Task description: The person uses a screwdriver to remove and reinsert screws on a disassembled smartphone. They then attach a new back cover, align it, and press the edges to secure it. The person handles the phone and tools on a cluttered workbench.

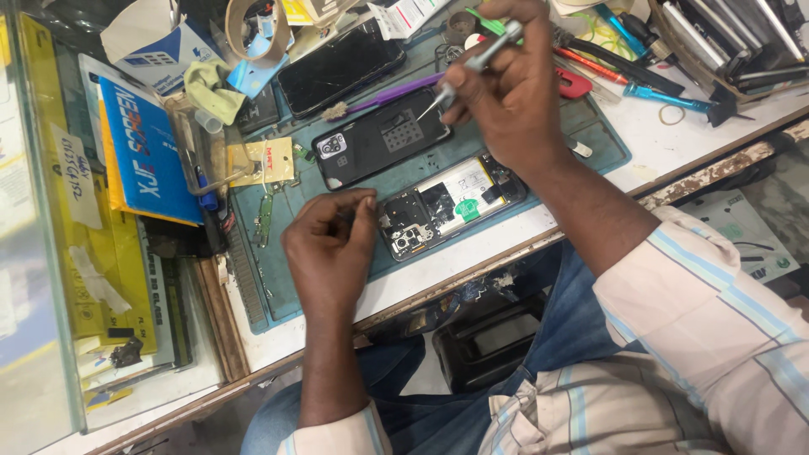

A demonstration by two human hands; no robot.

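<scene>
Now a phone repair at the desk (590,198).
Right hand (506,80) fingers pinch a screwdriver (472,67); left hand (330,240) fingers curl together beside the opened phone (451,205), hiding any contents.

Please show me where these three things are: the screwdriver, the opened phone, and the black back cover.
screwdriver (472,66), head view, on its silver shaft beside the right hand.
opened phone (455,205), head view, on its pale battery.
black back cover (379,139), head view, on its middle.
</scene>
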